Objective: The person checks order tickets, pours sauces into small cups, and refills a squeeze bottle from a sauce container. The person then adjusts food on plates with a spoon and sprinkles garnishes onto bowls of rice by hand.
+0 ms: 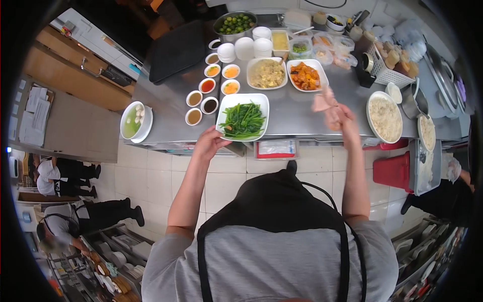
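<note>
My left hand (210, 143) grips the lower left corner of a white square dish (221, 111) at the counter's front edge. Cooked green leafy vegetables (244, 120) fill that dish. Off to the right, my right hand (346, 123) is closed on a crumpled pink cloth (328, 104), slightly blurred, over the counter's edge. Just behind the cloth stands a white dish of orange-glazed pieces (305, 75). Left of it is a dish of fried rice (267, 73) with a utensil at its rim. Small sauce cups (207, 85) stand in rows behind and left of the greens.
A bowl of pale green soup (132, 121) stands at the counter's left end. White rice fills a large bowl (385, 117) on the right. Stacked white bowls (244, 49), a pot of green fruits (235, 25) and plastic tubs line the back. Other people are behind me.
</note>
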A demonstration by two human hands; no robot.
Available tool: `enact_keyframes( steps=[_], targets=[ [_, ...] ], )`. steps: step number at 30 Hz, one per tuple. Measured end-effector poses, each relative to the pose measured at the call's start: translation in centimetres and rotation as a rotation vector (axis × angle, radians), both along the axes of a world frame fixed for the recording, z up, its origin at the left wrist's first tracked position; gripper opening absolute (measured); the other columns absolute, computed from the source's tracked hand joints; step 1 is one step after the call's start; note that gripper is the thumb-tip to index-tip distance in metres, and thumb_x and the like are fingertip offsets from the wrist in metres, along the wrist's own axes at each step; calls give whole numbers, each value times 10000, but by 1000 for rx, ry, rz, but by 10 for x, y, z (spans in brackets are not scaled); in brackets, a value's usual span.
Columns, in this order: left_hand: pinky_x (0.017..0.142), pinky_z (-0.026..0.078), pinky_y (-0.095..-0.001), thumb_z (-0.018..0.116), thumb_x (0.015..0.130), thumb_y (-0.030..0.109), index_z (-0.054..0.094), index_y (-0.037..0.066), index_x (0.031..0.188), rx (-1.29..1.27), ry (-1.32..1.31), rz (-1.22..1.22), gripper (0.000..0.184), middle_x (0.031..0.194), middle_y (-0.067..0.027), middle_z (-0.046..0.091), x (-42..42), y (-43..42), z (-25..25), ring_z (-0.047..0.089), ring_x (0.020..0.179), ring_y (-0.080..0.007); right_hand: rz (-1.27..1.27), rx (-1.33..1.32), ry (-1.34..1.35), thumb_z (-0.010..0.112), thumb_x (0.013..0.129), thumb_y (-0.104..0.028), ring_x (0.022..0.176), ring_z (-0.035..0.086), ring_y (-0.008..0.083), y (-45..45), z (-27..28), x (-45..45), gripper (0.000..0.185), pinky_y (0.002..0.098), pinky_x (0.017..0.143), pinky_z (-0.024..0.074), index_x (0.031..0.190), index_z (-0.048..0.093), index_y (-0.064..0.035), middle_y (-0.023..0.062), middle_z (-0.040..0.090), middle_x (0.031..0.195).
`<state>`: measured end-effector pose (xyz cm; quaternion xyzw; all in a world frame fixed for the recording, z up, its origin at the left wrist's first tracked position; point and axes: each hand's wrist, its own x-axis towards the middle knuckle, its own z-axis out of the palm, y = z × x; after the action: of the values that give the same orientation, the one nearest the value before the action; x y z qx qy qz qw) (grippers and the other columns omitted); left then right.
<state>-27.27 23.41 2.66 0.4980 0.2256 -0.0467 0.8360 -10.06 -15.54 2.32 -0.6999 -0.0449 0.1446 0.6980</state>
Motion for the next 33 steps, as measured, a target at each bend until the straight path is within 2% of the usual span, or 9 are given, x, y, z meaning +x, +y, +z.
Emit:
enact_keyframes(
  steps=[1, 7, 9, 10, 11, 14, 17, 21, 33],
  targets=[
    [733, 538, -309, 470, 787, 38, 451, -57, 1082, 7, 20, 18, 310, 983, -156, 576, 0, 16, -2, 611, 839, -227, -53, -415, -133, 526, 823, -198, 796, 579, 134, 0, 20, 3, 226, 277, 693, 468, 983, 595, -54, 53, 589, 914],
    [747, 536, -316, 472, 776, 40, 480, -85, 994, 36, -44, 200, 251, 943, -171, 581, 29, 90, 6, 605, 853, -258, 121, -1203, -589, 547, 819, -290, 791, 573, 185, 61, 35, 16, 332, 337, 733, 446, 1040, 599, -46, 119, 583, 1013],
    [747, 536, -320, 464, 774, 32, 474, -95, 992, 0, -74, 263, 253, 950, -182, 578, 49, 112, 10, 598, 869, -274, 268, -432, -204, 546, 823, -282, 822, 579, 194, 92, -68, 55, 391, 316, 726, 458, 1126, 541, -34, 111, 569, 1018],
    [747, 536, -324, 455, 771, 23, 467, -106, 991, -42, -80, 305, 255, 956, -193, 574, 56, 125, 8, 591, 885, -291, 236, -286, -5, 536, 830, -267, 844, 583, 208, 113, -78, 59, 445, 310, 728, 464, 1202, 452, -37, 124, 565, 1002],
    [794, 529, -360, 421, 756, -16, 411, -168, 1022, -128, -105, 346, 307, 1011, -284, 505, 66, 142, 5, 535, 947, -405, 204, -143, 196, 527, 838, -252, 865, 587, 223, 138, -80, 58, 515, 305, 731, 471, 1278, 363, -40, 138, 562, 987],
    [794, 530, -392, 413, 758, -31, 383, -174, 1031, -122, -92, 534, 310, 1029, -314, 470, 95, 184, 5, 515, 949, -446, 41, 226, 406, 459, 862, -185, 842, 598, 247, 185, -72, 63, 511, 305, 694, 503, 1305, 241, -50, 171, 551, 970],
    [739, 552, -389, 410, 759, -37, 357, -173, 1040, -111, -78, 658, 316, 1026, -314, 460, 126, 238, -5, 527, 911, -451, -83, 333, 385, 405, 859, -129, 786, 611, 298, 212, -66, 72, 351, 332, 644, 537, 1183, 329, -18, 187, 544, 968],
    [657, 574, -374, 431, 753, -47, 381, -165, 1012, -16, 24, 746, 288, 959, -259, 492, 163, 321, -27, 565, 824, -394, -241, 223, 273, 387, 802, -59, 692, 619, 296, 227, -70, 75, 378, 309, 552, 547, 1173, 337, -7, 203, 541, 969],
    [595, 547, -408, 476, 740, -53, 460, -55, 1014, 56, 163, 815, 274, 969, -185, 522, 227, 491, -97, 580, 780, -327, -126, 40, 253, 379, 821, -75, 635, 634, 240, 314, 15, 7, 340, 257, 522, 538, 1137, 419, 42, 189, 595, 892]
  ],
)
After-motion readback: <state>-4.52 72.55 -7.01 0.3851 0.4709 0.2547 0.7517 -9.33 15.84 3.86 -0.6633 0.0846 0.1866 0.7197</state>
